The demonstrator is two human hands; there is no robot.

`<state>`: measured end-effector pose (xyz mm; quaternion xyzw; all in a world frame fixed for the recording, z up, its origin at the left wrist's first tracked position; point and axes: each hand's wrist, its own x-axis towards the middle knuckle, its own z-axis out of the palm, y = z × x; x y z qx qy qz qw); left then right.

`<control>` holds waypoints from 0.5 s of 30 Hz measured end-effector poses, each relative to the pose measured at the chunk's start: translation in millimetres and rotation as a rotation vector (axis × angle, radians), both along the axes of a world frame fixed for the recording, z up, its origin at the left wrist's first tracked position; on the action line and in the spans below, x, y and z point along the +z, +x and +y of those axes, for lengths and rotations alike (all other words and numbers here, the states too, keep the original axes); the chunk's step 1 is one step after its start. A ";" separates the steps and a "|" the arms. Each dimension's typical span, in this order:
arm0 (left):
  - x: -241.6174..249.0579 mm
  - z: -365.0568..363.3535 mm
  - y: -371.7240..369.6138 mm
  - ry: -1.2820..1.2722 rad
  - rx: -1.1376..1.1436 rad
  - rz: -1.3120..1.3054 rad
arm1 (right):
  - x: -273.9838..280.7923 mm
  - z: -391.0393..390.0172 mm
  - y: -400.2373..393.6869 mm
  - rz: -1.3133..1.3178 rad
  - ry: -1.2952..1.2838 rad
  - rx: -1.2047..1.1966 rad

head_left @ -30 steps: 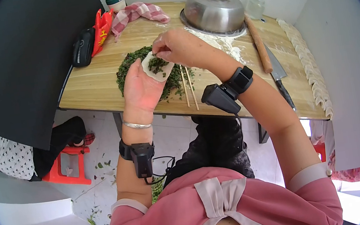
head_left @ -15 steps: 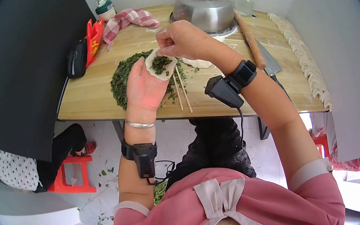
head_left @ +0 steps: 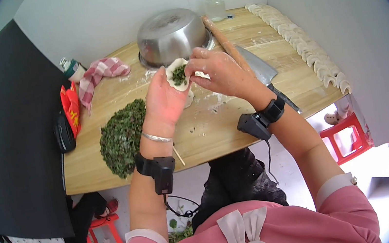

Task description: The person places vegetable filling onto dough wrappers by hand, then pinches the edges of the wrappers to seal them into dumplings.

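My left hand cradles a round dumpling wrapper with chopped green filling in its middle. The fingertips of my right hand pinch the wrapper's right edge. Both hands hover above the wooden table. A pile of chopped green filling lies on the table to the left of my left wrist. A few more wrappers lie under my hands, mostly hidden.
An upturned steel bowl, a rolling pin, a cleaver and a glass jar are behind my hands. Several finished dumplings line the right edge. A checked cloth, red packet and chopsticks lie nearby.
The view has swung, so the table now sits turned. My hands have moved with the filled wrapper away from the filling pile toward the steel bowl; my right fingers now pinch its edge.
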<state>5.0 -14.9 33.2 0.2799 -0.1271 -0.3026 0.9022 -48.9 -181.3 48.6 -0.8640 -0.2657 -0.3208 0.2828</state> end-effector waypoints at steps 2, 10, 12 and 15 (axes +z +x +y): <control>-3.9 -9.5 1.8 0.027 -0.029 -0.004 | -8.3 -8.0 2.7 0.009 0.039 -0.016; -11.2 -18.7 -7.4 0.124 -0.128 -0.081 | -13.7 -21.2 2.1 0.054 0.233 -0.068; -14.9 -19.2 -11.4 0.277 0.004 -0.360 | -15.5 -19.7 2.0 0.047 0.269 -0.062; -18.0 -20.2 -13.7 0.375 0.102 -0.441 | -18.8 -17.6 2.5 0.021 0.296 -0.051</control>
